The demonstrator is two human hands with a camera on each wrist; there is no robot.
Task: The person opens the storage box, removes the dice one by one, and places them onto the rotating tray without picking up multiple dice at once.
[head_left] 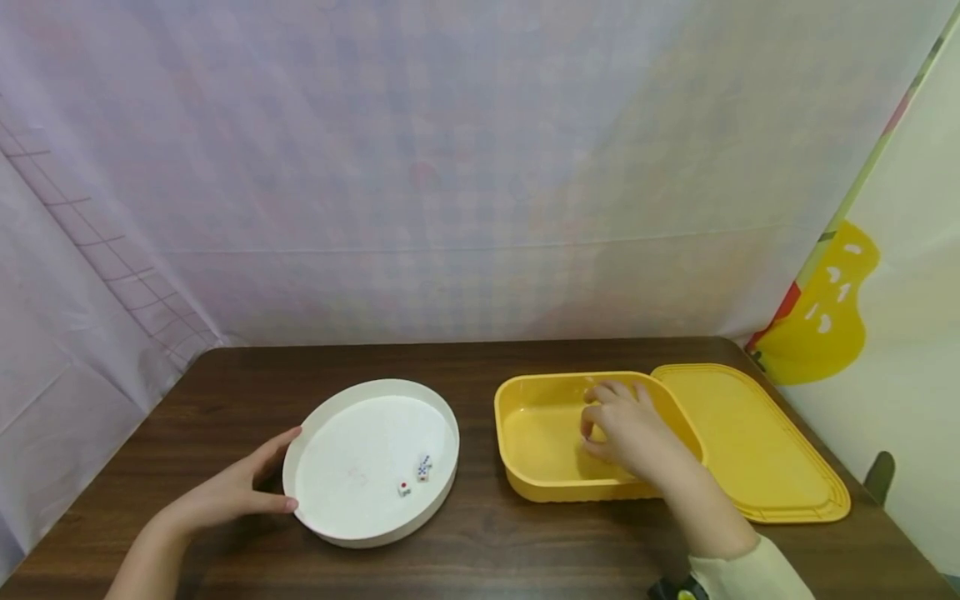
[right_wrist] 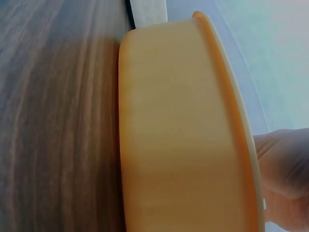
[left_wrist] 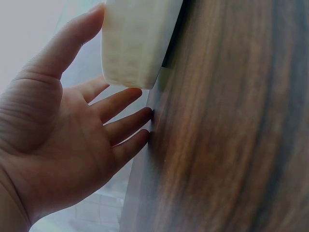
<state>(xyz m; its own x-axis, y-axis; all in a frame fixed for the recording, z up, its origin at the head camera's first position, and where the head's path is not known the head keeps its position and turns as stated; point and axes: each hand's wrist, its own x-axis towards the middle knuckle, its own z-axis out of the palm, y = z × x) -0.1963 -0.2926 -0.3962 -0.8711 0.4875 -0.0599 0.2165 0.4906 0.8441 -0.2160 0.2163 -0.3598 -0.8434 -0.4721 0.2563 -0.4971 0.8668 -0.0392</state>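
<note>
A round white tray (head_left: pixel 360 467) stands on the left of the table, with several small white dice (head_left: pixel 423 472) lying on its right side. At the tray's left edge, my left hand (head_left: pixel 232 487) touches the wall with thumb and fingertips, its fingers spread and fairly straight; the left wrist view shows the palm (left_wrist: pixel 72 130) beside the wall. My right hand (head_left: pixel 626 429) reaches into a yellow box (head_left: pixel 532 425), fingers curled and thumb close to them. A small white die (right_wrist: pixel 264 204) shows at the fingertips in the right wrist view, mostly hidden behind the box rim.
The yellow lid (head_left: pixel 757 442) lies flat to the right of the box, close against it. A dark wood table (head_left: pixel 480 550) carries everything. Behind it hangs a pale curtain (head_left: pixel 450 167), and a yellow printed shape (head_left: pixel 825 325) is by the right edge.
</note>
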